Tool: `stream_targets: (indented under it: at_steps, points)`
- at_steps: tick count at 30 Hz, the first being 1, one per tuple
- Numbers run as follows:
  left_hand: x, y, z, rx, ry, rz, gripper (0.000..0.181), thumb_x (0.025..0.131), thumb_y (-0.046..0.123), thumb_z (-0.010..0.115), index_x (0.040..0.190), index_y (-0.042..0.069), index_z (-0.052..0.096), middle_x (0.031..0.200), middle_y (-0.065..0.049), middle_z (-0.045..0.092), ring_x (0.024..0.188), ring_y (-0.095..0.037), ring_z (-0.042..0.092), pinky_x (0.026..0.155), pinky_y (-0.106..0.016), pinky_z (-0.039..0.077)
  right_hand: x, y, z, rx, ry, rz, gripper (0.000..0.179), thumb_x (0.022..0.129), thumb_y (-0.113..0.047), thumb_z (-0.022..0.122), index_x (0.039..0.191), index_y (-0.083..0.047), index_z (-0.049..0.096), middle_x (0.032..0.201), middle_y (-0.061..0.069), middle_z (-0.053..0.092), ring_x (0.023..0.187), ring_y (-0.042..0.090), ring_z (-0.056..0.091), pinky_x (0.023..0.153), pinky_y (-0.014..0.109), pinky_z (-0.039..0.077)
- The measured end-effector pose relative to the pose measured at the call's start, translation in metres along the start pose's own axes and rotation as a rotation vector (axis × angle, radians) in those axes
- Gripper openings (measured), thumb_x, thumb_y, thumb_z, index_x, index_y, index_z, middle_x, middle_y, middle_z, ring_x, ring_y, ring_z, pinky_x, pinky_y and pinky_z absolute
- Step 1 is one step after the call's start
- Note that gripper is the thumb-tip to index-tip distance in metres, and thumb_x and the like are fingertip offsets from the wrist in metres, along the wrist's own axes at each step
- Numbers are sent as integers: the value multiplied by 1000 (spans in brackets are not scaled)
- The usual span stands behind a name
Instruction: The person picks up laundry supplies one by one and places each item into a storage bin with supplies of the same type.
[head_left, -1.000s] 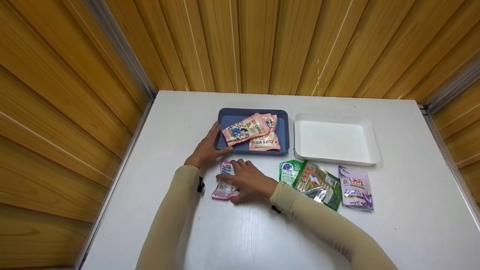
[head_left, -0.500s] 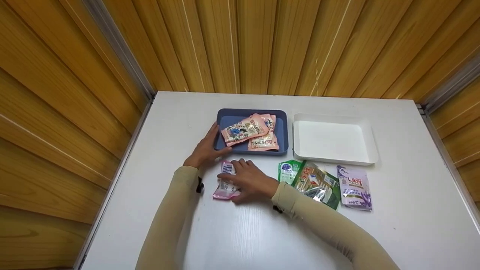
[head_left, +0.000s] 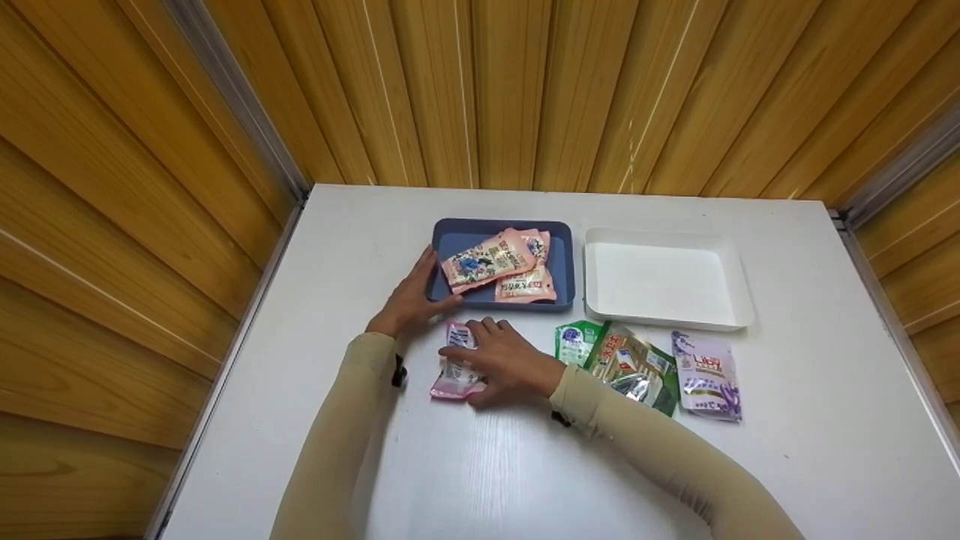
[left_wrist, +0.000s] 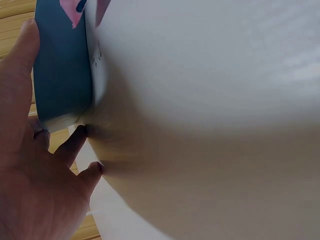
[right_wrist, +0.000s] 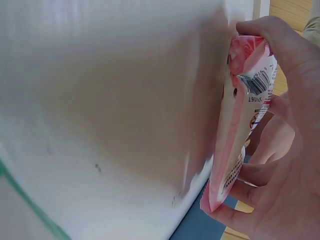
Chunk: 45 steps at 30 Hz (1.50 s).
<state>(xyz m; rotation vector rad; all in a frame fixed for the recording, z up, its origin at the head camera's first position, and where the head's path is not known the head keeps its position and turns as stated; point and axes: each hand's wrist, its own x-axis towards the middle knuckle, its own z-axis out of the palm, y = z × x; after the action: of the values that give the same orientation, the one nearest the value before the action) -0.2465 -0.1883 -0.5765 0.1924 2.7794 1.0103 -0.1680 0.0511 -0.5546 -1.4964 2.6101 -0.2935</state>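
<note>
My right hand (head_left: 516, 364) grips a pink packet (right_wrist: 245, 120) on the white table in front of the blue tray. In the right wrist view the thumb lies at one end of the packet and fingertips at the other; a barcode shows on its side. My left hand (head_left: 409, 300) rests against the tray's front left corner, thumb along the near wall and fingers along the left side. The blue tray (left_wrist: 62, 70) holds pink packets (head_left: 487, 261), one lying across the others.
Right of the blue tray stands a white tray (head_left: 667, 322). In front of it lie a green pouch (head_left: 576, 341), a green and gold pouch (head_left: 637, 367) partly behind the right sleeve, and a purple pouch (head_left: 707, 379). Wooden panels (head_left: 502, 90) stand behind the table.
My right hand and the pink packet have shifted slightly to the right. The left hand stays against the blue tray, and the head view has moved a little.
</note>
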Motion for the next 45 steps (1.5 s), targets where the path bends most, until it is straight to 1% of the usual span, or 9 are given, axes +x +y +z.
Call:
stream_targets:
  at_steps: [10,13,17,20,24,29,36,41,45]
  points:
    - [-1,0,1,-14,-14,-52,111,87,61,74,167,23,6,173,8,-3,158,-28,11,125,-54,19,-8,4,-9,14,10,-5,86,78,-58,81,154,-35,48,145,21,49,127,38,48,108,57,41]
    - [-1,1,1,-14,-15,-50,111,87,61,74,167,22,6,173,7,-3,158,-29,11,125,-53,19,-11,6,-13,17,4,0,88,77,-59,80,155,-35,46,148,23,46,132,41,46,112,60,37]
    - [-1,0,0,-19,-10,-40,112,87,59,75,167,22,6,173,6,-2,158,-29,12,125,-53,19,-14,9,-19,51,-6,11,91,77,-60,82,156,-34,45,155,23,40,142,44,38,119,62,27]
    - [-1,-1,0,-20,-8,-39,113,87,60,75,167,22,6,173,6,-2,158,-30,12,125,-53,20,-15,11,-23,76,6,9,91,77,-59,83,156,-34,46,157,23,39,143,44,37,120,62,24]
    - [0,0,0,-18,-11,-33,112,87,59,75,167,21,7,173,6,-2,158,-29,12,125,-52,20,-17,14,-28,67,18,9,90,77,-58,83,156,-36,45,155,22,40,139,42,41,119,61,25]
    - [1,0,0,1,-13,-20,112,87,62,74,167,19,9,173,6,-2,158,-28,12,125,-50,20,-18,18,-37,66,24,14,90,78,-57,84,156,-35,44,156,24,39,143,46,36,119,63,26]
    - [0,0,1,-2,-13,-29,120,81,73,72,167,20,8,173,6,0,158,-28,13,125,-50,21,-20,24,-49,69,29,34,91,79,-55,83,157,-36,42,156,26,37,143,48,35,119,63,26]
    - [1,-3,1,4,-17,-11,119,82,72,71,167,19,7,174,4,-1,158,-28,13,125,-49,21,-19,31,-57,51,37,50,92,79,-55,83,158,-35,41,157,27,36,142,49,36,115,65,32]
    - [0,-1,1,5,-8,-10,119,83,71,71,167,18,7,174,4,-1,158,-27,13,125,-49,20,-18,37,-64,33,69,52,93,78,-56,84,157,-35,42,156,24,37,139,45,40,110,65,38]
